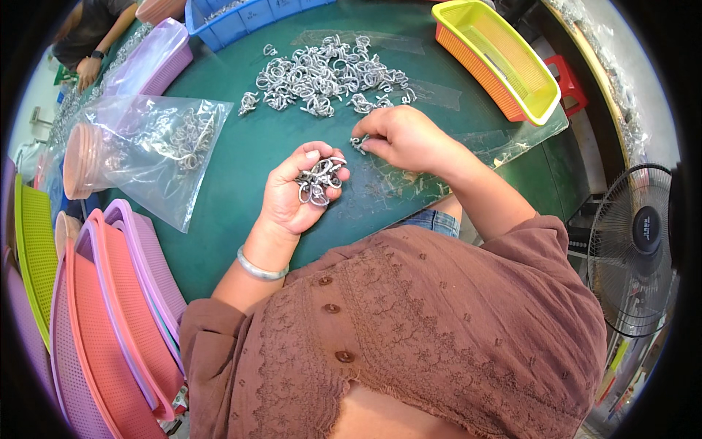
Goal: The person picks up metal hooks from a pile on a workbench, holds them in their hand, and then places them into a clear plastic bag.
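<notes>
My left hand (287, 184) is turned palm up and curled around a handful of small silver metal rings (319, 181). Just to the right and slightly farther away, my right hand (398, 139) pinches one or a few more metal rings (358, 143) between thumb and fingers, low over the green table. Beyond both hands lies a loose pile of the same rings (322, 73), some curled like open hooks. A small cluster of them (248, 102) sits apart at the pile's left.
A clear plastic bag (157, 139) with rings inside lies at the left. Stacked plastic baskets (124, 307) crowd the near left. A blue bin (256, 16) and a yellow-orange basket (501, 58) stand at the far side; a fan (635, 241) is at the right. Another person's hand (89, 72) shows far left.
</notes>
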Available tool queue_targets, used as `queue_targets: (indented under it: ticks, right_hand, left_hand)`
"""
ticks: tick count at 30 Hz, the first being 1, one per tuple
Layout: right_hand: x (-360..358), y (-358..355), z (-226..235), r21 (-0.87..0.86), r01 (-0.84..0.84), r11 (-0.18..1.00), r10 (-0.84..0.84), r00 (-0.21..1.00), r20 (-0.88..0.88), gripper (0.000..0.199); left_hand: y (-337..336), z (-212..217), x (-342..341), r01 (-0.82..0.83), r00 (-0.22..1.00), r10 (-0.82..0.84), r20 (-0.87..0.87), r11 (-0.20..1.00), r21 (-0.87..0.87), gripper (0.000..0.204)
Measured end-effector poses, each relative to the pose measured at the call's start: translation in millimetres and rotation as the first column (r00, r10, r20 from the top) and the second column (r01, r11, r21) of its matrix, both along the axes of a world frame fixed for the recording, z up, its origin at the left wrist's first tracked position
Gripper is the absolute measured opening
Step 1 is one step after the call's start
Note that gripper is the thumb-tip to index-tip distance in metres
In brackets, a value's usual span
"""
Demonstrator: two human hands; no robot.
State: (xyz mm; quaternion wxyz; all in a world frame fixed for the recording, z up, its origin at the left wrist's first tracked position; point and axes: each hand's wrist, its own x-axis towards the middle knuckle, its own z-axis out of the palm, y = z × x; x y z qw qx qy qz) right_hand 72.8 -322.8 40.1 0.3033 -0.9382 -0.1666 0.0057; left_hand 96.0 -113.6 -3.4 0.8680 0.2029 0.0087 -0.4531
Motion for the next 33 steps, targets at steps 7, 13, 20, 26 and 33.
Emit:
queue_targets:
  ticks: [7,13,20,26,33]
  right_hand:
    - [-1.9,1.7,-2.1,-0.083,-0.002,0.997,0.012,0.993,0.117,0.010]
    - [-6.4,4.4,4.5,-0.202,-0.036,0.979,0.067,0.986,0.152,0.008]
    - [-3.2,-2.9,3.8,0.454,0.002,0.891,0.025,0.998,-0.053,0.007]
    - [-4.2,0.1,8.4,0.708,-0.003,0.706,0.131,0.983,-0.126,0.005]
    - [-3.7,3.6,8.4,0.585,-0.173,0.792,0.152,0.985,0.085,0.008]
  left_hand:
    - [0.9,0.9,-0.8,-0.023,1.000,0.023,-0.013,0.999,0.022,0.015]
    - [0.9,1.0,-1.0,-0.038,0.999,0.039,-0.015,0.998,0.042,0.016]
    - [-0.3,3.6,-2.4,-0.056,0.998,0.056,0.003,0.993,0.103,0.017]
    - [-3.5,5.0,-6.0,0.002,0.997,-0.012,0.074,0.992,0.126,0.025]
    - [-6.7,8.8,-7.9,0.048,0.995,-0.063,0.084,0.986,0.162,0.038]
